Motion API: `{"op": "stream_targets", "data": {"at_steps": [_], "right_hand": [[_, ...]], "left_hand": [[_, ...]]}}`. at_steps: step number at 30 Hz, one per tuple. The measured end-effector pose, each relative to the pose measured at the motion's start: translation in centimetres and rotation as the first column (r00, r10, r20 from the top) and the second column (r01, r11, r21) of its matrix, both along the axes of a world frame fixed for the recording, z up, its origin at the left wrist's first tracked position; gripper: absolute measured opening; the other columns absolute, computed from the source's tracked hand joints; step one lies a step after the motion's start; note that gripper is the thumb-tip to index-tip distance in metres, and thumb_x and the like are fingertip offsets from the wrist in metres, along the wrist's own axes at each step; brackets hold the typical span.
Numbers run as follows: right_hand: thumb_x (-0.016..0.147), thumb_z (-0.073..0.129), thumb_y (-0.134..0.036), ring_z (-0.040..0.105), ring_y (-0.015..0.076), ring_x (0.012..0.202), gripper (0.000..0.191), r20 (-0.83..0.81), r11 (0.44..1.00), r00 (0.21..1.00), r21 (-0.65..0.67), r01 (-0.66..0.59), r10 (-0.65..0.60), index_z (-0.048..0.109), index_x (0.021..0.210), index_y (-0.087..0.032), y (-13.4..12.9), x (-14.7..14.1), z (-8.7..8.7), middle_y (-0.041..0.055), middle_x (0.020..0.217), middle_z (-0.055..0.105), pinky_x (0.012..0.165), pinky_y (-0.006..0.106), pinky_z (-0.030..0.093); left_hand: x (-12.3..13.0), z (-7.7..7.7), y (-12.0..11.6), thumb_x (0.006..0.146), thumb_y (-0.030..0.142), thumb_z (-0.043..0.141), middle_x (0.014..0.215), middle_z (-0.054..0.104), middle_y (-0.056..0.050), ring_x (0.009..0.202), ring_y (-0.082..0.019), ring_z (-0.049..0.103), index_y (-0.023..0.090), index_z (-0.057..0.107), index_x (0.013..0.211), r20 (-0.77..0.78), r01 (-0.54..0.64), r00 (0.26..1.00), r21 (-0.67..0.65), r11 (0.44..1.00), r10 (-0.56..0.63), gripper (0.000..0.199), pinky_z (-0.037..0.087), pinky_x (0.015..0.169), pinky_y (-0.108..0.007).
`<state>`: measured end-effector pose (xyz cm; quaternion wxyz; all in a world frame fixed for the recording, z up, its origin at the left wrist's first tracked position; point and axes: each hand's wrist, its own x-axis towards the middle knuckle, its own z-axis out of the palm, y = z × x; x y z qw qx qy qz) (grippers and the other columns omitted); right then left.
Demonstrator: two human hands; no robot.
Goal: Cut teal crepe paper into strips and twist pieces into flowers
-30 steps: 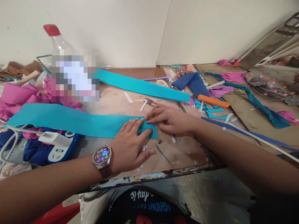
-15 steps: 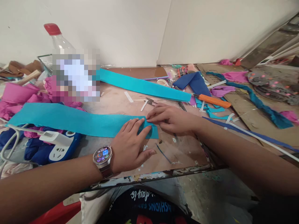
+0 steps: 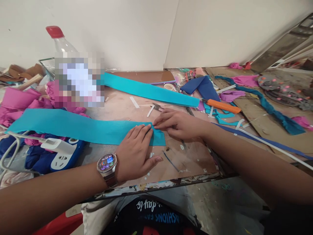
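- Nearest, a dark garment [image 3: 146,222] printed with pale and blue lettering sits below the table [image 3: 190,163], whose worn, paint-flecked top ends in a ragged edge of layered scraps.
- A round wristwatch [image 3: 107,162] with a metal case and dark strap circles the left wrist.
- The left hand [image 3: 135,153] lies open, palm down, its fingers extended over the smooth, matte turquoise strip [image 3: 85,129] and its thumb on the tabletop.
- The strip, long and flat, stretches from the pink heap at left to the middle of the table, its right end wrinkled into small folds.
- The right hand [image 3: 178,124] is closed at the fingertips, pinching the strip's upper edge beside the left hand's fingers, with creases around the pinch.
- At left, a blue-and-white power strip [image 3: 61,161] holds a glossy white plug [image 3: 57,146] near crumpled pink fabric [image 3: 19,98].
- At right, a tool's slim orange plastic handle [image 3: 221,106] lies near folded navy cloth [image 3: 202,86], with flat brown cardboard [image 3: 271,130] beyond.
- Farther back, a second turquoise band [image 3: 146,90] slants across the table, straight-edged and smooth.
- Behind, a clear bottle [image 3: 64,45] with a red cap (its lower part pixelated) stands before a plain white wall [image 3: 122,32].
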<state>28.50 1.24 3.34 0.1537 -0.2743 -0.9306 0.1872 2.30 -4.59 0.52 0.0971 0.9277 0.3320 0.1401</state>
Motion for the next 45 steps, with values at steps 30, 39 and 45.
{"op": "stream_targets", "data": {"at_steps": [30,39,45], "right_hand": [[0.074,0.054,-0.001,0.070,0.0231,0.113,0.031,-0.032,0.999,0.999,-0.034,0.006,-0.007,0.075,0.077,-0.024,-0.12,0.00,0.24,0.0017,0.118,0.080,0.124,0.049,0.037],[0.074,0.053,0.000,0.066,0.0235,0.121,0.031,-0.027,0.999,0.999,-0.040,0.030,-0.031,0.072,0.082,-0.024,-0.48,-0.52,0.38,0.0030,0.127,0.076,0.125,0.053,0.037],[0.074,0.054,-0.001,0.063,0.0255,0.125,0.028,-0.012,0.996,0.998,-0.063,0.055,-0.056,0.070,0.080,-0.023,-0.45,-0.51,0.33,0.0045,0.128,0.075,0.123,0.054,0.039]], "left_hand": [[0.12,0.13,-0.02,0.097,0.070,0.043,0.159,0.046,-0.024,0.148,-0.041,0.039,0.003,0.050,0.149,-0.012,-0.005,1.000,0.005,1.000,0.005,0.085,0.032,0.123,-0.058],[0.06,0.18,0.01,0.096,0.071,0.046,0.162,0.041,-0.025,0.151,-0.042,0.035,0.007,0.050,0.149,0.008,-0.013,1.000,-0.022,1.000,0.013,0.083,0.032,0.123,-0.059],[0.03,0.27,-0.08,0.094,0.072,0.048,0.165,0.034,-0.027,0.152,-0.044,0.032,0.006,0.050,0.148,-0.008,-0.026,1.000,-0.025,0.999,0.026,0.085,0.031,0.122,-0.061]]}}
